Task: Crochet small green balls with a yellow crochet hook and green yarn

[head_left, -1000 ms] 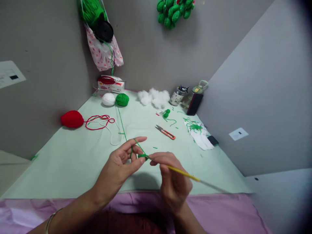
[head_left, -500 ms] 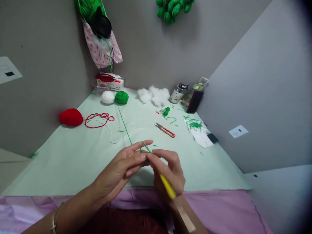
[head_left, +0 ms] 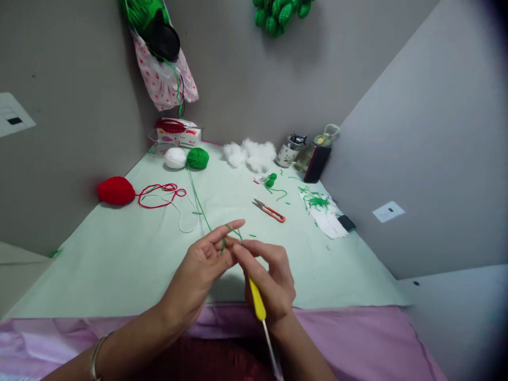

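Green yarn point(head_left: 201, 209) runs from the green ball point(head_left: 197, 158) to my left hand point(head_left: 204, 270), where it loops over the raised index finger. The left thumb and other fingers are pinched together at the yarn. My right hand point(head_left: 270, 275) is closed around a crochet hook with a yellow handle point(head_left: 257, 299), its tip end up between both hands' fingertips. The hook's metal end points down toward my lap. Any small piece of work between the fingertips is mostly hidden.
Orange snips point(head_left: 270, 210), white stuffing point(head_left: 250, 155) and a small green knitted piece point(head_left: 271, 180) lie beyond my hands. At left are a red yarn ball point(head_left: 116, 190) and white ball point(head_left: 175, 157). Green scraps point(head_left: 317, 201) sit on white paper at right, near a bottle point(head_left: 325, 138).
Both hands have shifted slightly left. The left index finger has lifted the yarn a little, and the yellow handle has swung left to a steeper angle.
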### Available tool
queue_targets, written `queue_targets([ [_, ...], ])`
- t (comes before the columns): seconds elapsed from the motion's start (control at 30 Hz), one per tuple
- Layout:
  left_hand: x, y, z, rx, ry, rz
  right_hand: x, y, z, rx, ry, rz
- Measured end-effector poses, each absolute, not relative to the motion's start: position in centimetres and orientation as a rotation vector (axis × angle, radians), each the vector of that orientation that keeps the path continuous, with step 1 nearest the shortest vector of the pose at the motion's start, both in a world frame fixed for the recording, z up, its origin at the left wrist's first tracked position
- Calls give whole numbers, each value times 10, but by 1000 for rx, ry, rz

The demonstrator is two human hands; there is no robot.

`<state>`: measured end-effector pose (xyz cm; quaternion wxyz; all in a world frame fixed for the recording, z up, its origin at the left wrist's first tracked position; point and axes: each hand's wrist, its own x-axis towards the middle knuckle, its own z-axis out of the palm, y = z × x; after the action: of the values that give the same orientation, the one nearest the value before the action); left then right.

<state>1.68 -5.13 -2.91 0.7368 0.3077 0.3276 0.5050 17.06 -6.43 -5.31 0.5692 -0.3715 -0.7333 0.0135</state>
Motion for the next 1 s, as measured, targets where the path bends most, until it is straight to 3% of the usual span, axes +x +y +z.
queue_targets([
  [0.07, 16, -48, -26, 555, 657, 994, 174, -63, -53, -848, -1679, 56],
  [0.27, 13, -45, -27, 634, 659, 1025, 176, -57, -43, -793, -1282, 743],
  [0.63, 6, -48, -31, 932, 789, 1065, 175, -52, -39, -761, -1086, 1080],
  [0.8, 6, -50, -32, 1115, 902, 1100, 178, -61, -37, -869, -1373, 748],
  [1.0, 15, -56, -34, 1094, 1002, 1245, 175, -67, -47, -850, -1867, -164],
])
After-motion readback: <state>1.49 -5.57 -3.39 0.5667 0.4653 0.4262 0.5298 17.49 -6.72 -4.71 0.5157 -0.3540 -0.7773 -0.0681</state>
